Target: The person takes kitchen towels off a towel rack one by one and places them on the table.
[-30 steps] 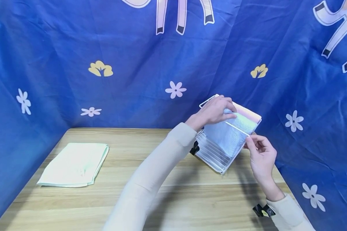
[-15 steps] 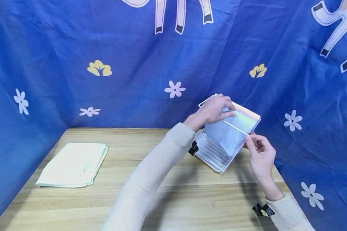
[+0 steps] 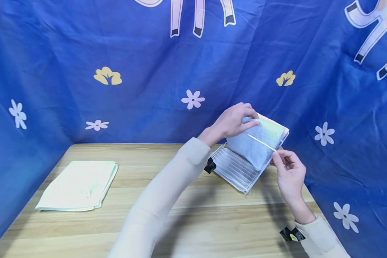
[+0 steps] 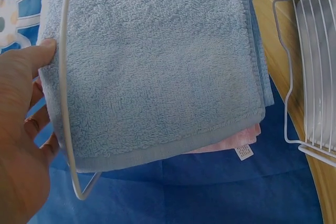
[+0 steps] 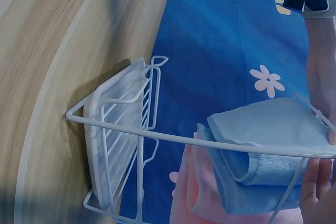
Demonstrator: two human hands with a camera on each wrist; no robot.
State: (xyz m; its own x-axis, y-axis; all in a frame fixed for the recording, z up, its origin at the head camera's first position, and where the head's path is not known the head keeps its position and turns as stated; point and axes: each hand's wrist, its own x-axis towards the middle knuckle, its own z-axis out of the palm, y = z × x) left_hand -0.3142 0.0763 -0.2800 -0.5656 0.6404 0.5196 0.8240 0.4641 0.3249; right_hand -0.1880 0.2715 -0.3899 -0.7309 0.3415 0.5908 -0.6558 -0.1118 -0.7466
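A white wire rack [image 3: 234, 168] stands tilted at the back right of the table. A folded blue towel [image 3: 264, 138] lies in its upper part, behind a thin white bar [image 4: 64, 72]. Under the blue one, a pink towel [image 4: 231, 141] with a white tag peeks out. My left hand [image 3: 233, 120] pinches the blue towel's upper edge; the thumb lies on its front, and the fingers pass behind. My right hand [image 3: 290, 175] grips the rack's bar at its right end. Part of that hand falls outside the right wrist view.
A folded pale green cloth [image 3: 79, 184] lies at the left of the wooden table [image 3: 213, 225]. Blue fabric [image 3: 142, 104] with flower prints hangs behind and at both sides. White panels [image 5: 100, 156] show in the rack's lower part.
My left hand has shifted slightly left with the blue towel, whose lower corner sits a bit higher. More of the rack's lower wires shows. My right hand has stayed on the bar.
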